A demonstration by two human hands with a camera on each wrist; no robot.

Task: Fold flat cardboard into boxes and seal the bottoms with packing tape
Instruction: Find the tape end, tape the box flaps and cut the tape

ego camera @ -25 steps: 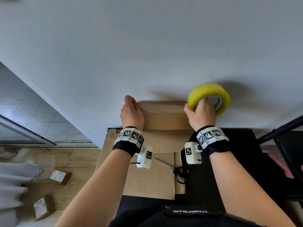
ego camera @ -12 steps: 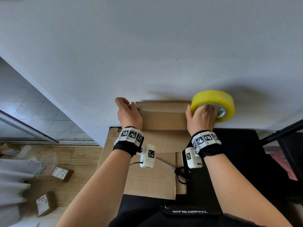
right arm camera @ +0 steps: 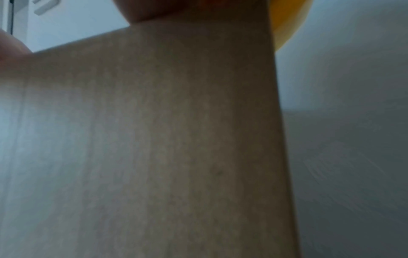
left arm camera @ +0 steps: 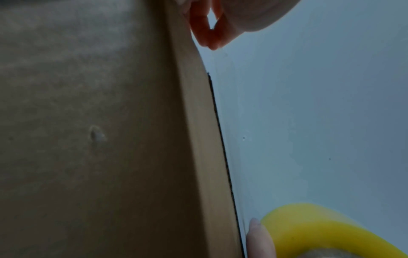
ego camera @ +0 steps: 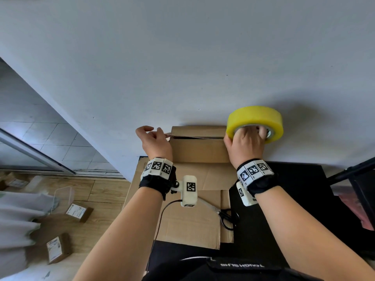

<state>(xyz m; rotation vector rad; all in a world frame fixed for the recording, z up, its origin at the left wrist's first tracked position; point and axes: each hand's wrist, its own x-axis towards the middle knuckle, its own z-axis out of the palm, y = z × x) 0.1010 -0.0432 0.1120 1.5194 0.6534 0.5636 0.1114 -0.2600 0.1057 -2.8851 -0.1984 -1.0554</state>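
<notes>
We're up against a white wall (ego camera: 182, 67), black table (ego camera: 294, 199) below, small parcels (ego camera: 79, 212) on the floor at 8 o'clock. Our left hand (ego camera: 156, 144) pinches the tape end at the box's (ego camera: 198, 149) top-left corner. Flat cardboard (ego camera: 188, 220) and scissors (ego camera: 225, 216) sit at 6. At 3 o'clock of the box, our right hand (ego camera: 246, 142) grips the tape roll (ego camera: 254, 120), fingers through the core.

"TOUCH SLHS" (upside down) on black strap (ego camera: 242, 265)
</notes>
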